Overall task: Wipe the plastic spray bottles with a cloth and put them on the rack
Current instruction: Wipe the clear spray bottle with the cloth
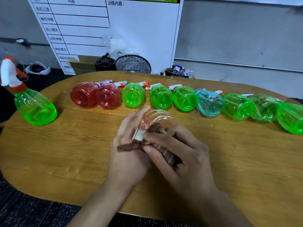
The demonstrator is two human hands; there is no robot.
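Head view: clear spray bottle (157,118) was held over wooden table (65,153), gripped by left hand (129,145); brown cloth (157,143) was pinched against it by right hand (178,153). Bottle best turned slowly, cloth kept pressed flat. Rack not seen.

Behind the wooden table (65,154): a white board (114,30) with lines and writing, a wire basket (133,64), a brown box (83,63), a black round thing (105,63), a grey wall (237,33).
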